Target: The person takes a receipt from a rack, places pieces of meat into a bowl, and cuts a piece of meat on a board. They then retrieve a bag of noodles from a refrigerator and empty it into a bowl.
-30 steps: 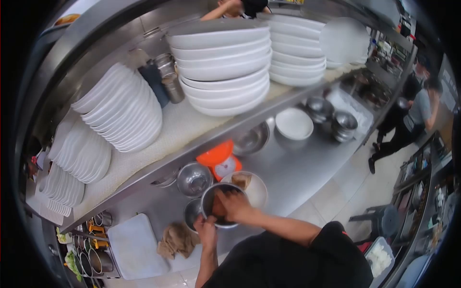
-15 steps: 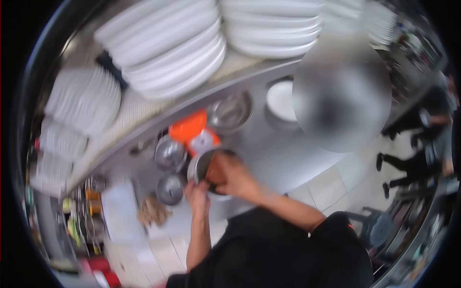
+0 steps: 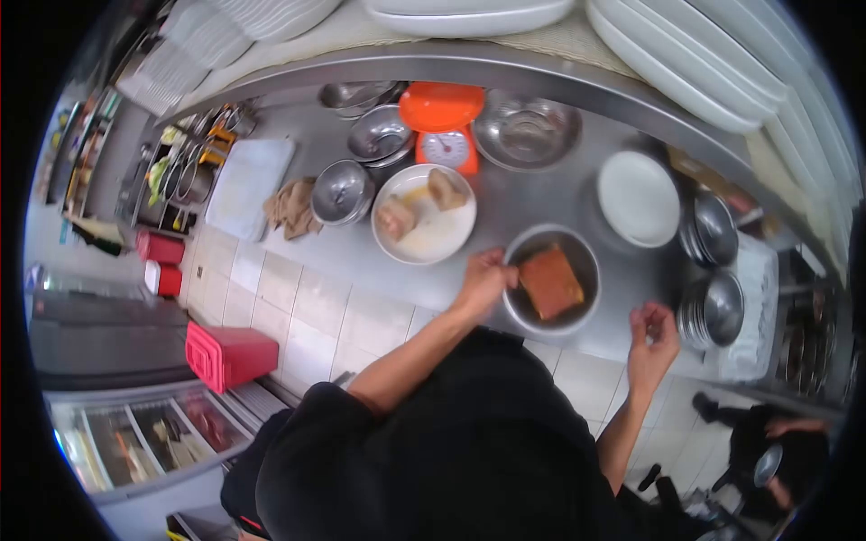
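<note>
At the left of the brushed-metal counter (image 3: 361,243), a flat, rectangular white board (image 3: 251,187) is laid beside a crumpled brown cloth (image 3: 293,209). A shiny, round metal bowl (image 3: 343,191) is set next, followed by a shallow white dish (image 3: 419,242) in which two pale, irregular chunks (image 3: 397,218) are held apart. Behind the dish, a glossy orange scale (image 3: 446,149) with a round dial is seen. The rim of a deep metal pot (image 3: 591,302) is grasped by the left hand (image 3: 487,281), its fingertips at the rim's left side. Inside the pot, a reddish-brown, roughly rectangular slab (image 3: 552,281) is contained, its surface smooth and its corner yellowish. Farther right, a smooth, oval-looking white plate (image 3: 639,198) is placed. The right hand (image 3: 654,335) is raised apart from the pot, fingers loosely curled, nothing visibly grasped. Beside it, rounded metal bowls (image 3: 722,308) are nested.
</note>
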Demonstrator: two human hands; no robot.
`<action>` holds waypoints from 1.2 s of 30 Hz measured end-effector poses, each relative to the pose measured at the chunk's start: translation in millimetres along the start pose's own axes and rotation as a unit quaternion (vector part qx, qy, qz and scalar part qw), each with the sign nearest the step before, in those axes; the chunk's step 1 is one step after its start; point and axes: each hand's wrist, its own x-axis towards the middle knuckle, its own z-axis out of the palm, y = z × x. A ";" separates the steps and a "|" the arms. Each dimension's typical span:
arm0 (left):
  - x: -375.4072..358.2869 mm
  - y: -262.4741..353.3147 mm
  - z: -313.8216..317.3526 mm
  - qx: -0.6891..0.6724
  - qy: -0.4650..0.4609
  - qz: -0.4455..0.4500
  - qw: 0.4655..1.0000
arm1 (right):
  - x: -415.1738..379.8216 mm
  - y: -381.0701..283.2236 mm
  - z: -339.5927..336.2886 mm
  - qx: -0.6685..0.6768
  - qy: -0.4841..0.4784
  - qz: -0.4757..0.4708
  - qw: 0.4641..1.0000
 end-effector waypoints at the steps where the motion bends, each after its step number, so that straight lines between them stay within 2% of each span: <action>1: 1.7 -20.1 -1.3 -0.043 -0.001 0.023 0.999 | -6.1 4.6 5.1 -0.002 -0.010 0.004 1.000; 3: -4.3 -39.1 -10.2 -0.038 0.010 -0.043 0.998 | -14.1 11.6 18.4 0.001 -0.042 0.021 0.999; 6: -25.1 -38.3 -23.0 -0.045 0.037 -0.088 0.994 | -19.6 11.7 43.3 0.024 -0.110 0.040 0.993; 11: -35.0 -55.7 -78.5 -0.053 0.122 -0.046 0.990 | 0.6 -11.2 100.1 0.008 -0.203 -0.024 0.979; 13: -48.6 -42.0 -102.1 -0.082 0.166 -0.033 0.982 | 7.2 -24.4 130.7 0.007 -0.241 -0.036 0.970; 14: -47.7 -60.2 -126.2 -0.072 0.159 -0.012 0.985 | 10.1 -30.7 148.5 0.012 -0.264 -0.056 0.963; 18: -80.1 -38.4 -163.8 -0.124 0.288 0.026 0.949 | 15.4 -44.4 253.7 0.052 -0.365 -0.126 0.921; 20: -96.6 -35.5 -183.2 -0.130 0.339 0.045 0.931 | 12.1 -59.9 307.7 -0.011 -0.408 -0.181 0.895; 22: -108.8 -35.0 -198.2 -0.147 0.386 0.046 0.909 | 7.4 -39.0 379.1 -0.099 -0.339 -0.312 0.882; 25: -118.2 -44.0 -218.9 -0.186 0.422 0.067 0.885 | -1.0 -56.5 420.7 -0.210 -0.421 -0.254 0.845; 27: -125.3 -49.4 -228.6 -0.193 0.431 0.088 0.877 | 8.3 -28.9 465.6 -0.252 -0.434 -0.265 0.824; 31: -122.7 -53.2 -238.4 -0.178 0.428 0.132 0.876 | -5.9 -65.6 423.2 -0.241 -0.429 -0.283 0.823; 34: -112.1 -48.8 -241.5 -0.191 0.400 0.143 0.885 | -4.2 -52.4 413.8 -0.176 -0.421 -0.337 0.823; 36: -108.9 -42.9 -241.3 -0.199 0.396 0.130 0.887 | -7.2 -39.6 403.9 -0.127 -0.369 -0.409 0.825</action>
